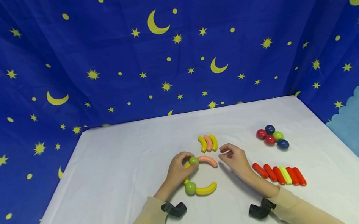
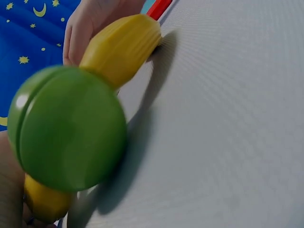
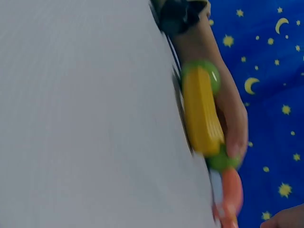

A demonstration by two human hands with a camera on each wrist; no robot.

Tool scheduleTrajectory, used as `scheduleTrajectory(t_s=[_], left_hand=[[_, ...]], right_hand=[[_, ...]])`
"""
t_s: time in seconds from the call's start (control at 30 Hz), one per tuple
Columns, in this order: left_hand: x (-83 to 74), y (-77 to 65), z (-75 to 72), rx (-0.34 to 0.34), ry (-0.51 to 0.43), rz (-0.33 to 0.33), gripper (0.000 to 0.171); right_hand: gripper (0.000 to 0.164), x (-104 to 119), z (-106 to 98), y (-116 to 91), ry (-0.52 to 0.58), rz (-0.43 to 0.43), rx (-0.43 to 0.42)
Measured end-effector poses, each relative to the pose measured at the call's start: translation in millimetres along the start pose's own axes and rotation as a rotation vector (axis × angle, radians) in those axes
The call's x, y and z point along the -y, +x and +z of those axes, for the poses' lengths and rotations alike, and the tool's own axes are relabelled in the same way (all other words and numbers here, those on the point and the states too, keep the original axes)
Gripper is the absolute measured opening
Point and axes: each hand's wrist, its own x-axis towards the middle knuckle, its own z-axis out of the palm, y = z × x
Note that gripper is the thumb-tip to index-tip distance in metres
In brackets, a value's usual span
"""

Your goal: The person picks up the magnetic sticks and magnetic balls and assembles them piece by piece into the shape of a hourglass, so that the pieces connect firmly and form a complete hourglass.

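A curved chain of pieces lies on the white table, shaped like an open C. My left hand (image 1: 180, 168) pinches its upper green ball (image 1: 193, 160) between fingers and thumb. From that ball a pink curved piece (image 1: 208, 160) reaches right, and a yellow curved piece on the left is partly hidden by the hand. The chain's lower green ball (image 1: 190, 188) joins a yellow banana-shaped piece (image 1: 206, 189), both also large in the left wrist view. My right hand (image 1: 236, 160) hovers just right of the pink piece's free end, fingers loosely bent with nothing between them.
Behind the hands lie two yellow curved pieces with a pink one (image 1: 208, 143) between them. Several red, blue and green balls (image 1: 270, 140) cluster at the right. Nearer, beside my right forearm, is a row of red sticks (image 1: 278, 175) with one yellow-green stick (image 1: 285, 175).
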Motion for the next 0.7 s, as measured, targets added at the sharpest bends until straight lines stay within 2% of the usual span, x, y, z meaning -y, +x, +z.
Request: scheduleTrajectory(t_s=[0.2,0.27,0.43,0.57,0.7], left_hand=[[-1.4,0.3,-0.3,-0.052,0.075,0.02,0.016],[-2.2,0.4,-0.1,-0.037,0.053,0.016,0.015],[-3.5,-0.9,0.2,0.016,-0.05,-0.032,0.026],[-2.6,-1.8,0.2,0.011,-0.078,-0.021,0.031],[-2.1,-1.9,0.6,0.0,-0.077,0.011,0.03]], right_hand=[[0.021,-15,-41,8,-0.079,-0.033,-0.109],[0.021,-21,-56,11,-0.109,-0.041,-0.169],[0.021,-33,-90,13,-0.155,-0.029,-0.312],[0.026,-42,-105,14,-0.184,0.028,-0.327],[0.031,-49,-109,13,-0.211,0.054,-0.3]])
